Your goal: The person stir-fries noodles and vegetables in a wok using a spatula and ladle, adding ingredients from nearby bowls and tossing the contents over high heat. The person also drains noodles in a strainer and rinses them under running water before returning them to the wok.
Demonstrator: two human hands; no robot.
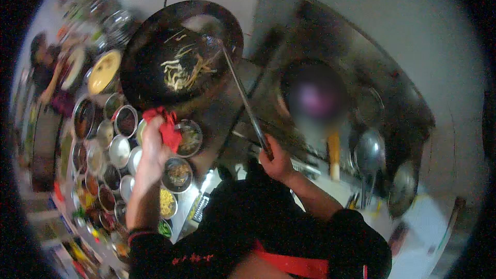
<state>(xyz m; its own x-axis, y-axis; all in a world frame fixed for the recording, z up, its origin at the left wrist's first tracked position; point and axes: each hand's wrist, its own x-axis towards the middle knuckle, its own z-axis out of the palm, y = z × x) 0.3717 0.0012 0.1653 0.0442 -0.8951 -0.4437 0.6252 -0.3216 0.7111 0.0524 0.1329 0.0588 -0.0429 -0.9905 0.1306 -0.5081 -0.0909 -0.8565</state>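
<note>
A black wok (143, 66) is tilted up in front of me, with pale and brown strips of food (180, 73) lying in its bowl. My left hand (154, 139) grips a folded red cloth (168, 130) against the wok's near rim. Whether a handle lies under the cloth is hidden. In my right hand (276, 161) is the end of a long metal handle (244, 97). Its working head (211, 42) rests inside the wok, too blurred to tell ladle from spatula.
Many metal bowls of ingredients crowd the left, among them chopped food (178, 174) and yellow bits (167, 203). A yellow basin (104, 71) stands beyond them. Another person (48, 66) is at far left. On the right are a dark stove (329, 35) and a large metal ladle (370, 151).
</note>
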